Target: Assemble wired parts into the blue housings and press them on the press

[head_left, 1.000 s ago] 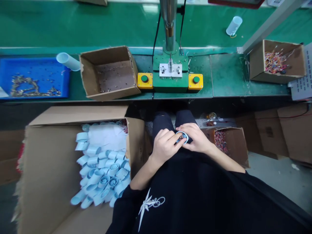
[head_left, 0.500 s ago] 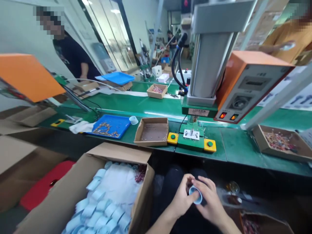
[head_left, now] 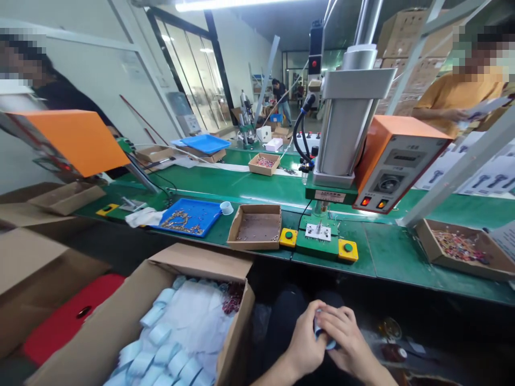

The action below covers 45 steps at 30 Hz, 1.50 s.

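A light blue plastic cup-like part (head_left: 330,343) is held between both hands above my lap, mostly covered by fingers. My left hand (head_left: 308,338) grips it from the left, its thumb at the rim. Over its top and right side wrap the fingers of my right hand (head_left: 344,332). Left of my knees, an open cardboard box (head_left: 237,316) holds many similar light blue parts (head_left: 161,332), a white sheet and a cluster of dark red small pieces (head_left: 233,297).
Ahead, a press machine (head_left: 341,134) with yellow-based green buttons (head_left: 288,236) stands on the green bench (head_left: 386,241). A shallow cardboard tray (head_left: 254,244), a blue tray of small metal pieces (head_left: 209,220) and a box of colourful bits (head_left: 462,262) lie along it. Other people stand beyond.
The camera view has tilted upward. My right fingers have closed further over the blue part, covering its opening, which faced me before. The person at left has shifted left in view.
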Each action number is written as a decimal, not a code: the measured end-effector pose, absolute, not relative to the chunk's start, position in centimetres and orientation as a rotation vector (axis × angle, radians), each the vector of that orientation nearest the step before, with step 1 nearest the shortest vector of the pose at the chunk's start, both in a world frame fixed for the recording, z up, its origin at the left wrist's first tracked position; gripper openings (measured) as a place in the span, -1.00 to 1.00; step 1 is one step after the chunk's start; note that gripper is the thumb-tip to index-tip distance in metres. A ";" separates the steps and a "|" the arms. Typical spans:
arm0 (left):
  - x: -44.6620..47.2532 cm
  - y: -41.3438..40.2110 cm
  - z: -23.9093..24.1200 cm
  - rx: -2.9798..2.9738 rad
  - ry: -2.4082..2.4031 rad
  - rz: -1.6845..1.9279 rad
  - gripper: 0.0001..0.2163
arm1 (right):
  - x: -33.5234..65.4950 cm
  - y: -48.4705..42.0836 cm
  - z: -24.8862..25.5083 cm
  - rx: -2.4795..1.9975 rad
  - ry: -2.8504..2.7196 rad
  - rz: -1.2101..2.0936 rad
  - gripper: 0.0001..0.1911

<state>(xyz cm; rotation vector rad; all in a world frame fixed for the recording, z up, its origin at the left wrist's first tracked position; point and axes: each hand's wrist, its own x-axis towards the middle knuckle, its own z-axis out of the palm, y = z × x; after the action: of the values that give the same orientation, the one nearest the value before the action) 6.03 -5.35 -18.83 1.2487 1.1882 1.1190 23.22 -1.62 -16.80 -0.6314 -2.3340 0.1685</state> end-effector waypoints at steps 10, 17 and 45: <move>-8.3 6.4 -8.8 1.732 1.890 0.992 -0.64 | 24.3 0.1 -14.3 -0.743 -2.230 0.246 -0.46; -14.7 17.0 -7.2 1.890 1.939 0.171 -0.83 | 25.6 6.1 -12.3 -0.885 -1.975 0.225 -0.56; -10.6 16.8 -6.3 2.228 1.808 0.525 -0.79 | 17.9 21.5 -9.6 -0.977 -2.011 0.074 -0.42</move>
<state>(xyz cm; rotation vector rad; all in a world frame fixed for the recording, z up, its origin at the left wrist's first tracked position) -10.64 16.81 -6.26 2.2281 1.8081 0.5248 17.87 21.46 -9.61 -0.9770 -2.0108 0.0736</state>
